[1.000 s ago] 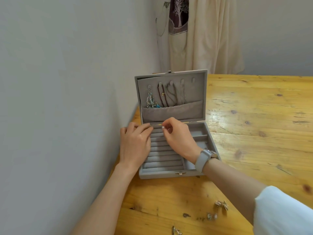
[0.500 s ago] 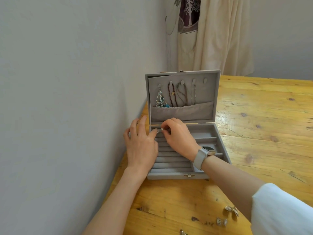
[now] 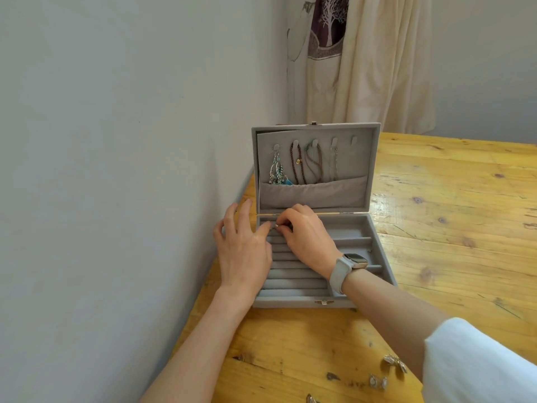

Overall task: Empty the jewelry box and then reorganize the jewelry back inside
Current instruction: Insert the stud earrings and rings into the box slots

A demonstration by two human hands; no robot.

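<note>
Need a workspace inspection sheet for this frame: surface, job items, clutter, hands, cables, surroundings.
Surface: wooden table, knotted, glossy.
Job items: grey jewelry box open, lid upright; necklaces and an earring hang inside the lid; ring rolls mostly bare.
Clutter: loose jewelry pieces on the table near the front edge.
Hands: left hand rests on the box's left edge, fingers spread; right hand pinches a small item at the back roll, smartwatch on wrist.
Cables: nothing seen.
Surroundings: grey wall at left, cream curtain behind.

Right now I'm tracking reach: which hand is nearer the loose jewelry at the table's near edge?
Right. The right hand is in the jewelry box, its forearm passing just above the loose jewelry; the left hand lies farther left.
</note>
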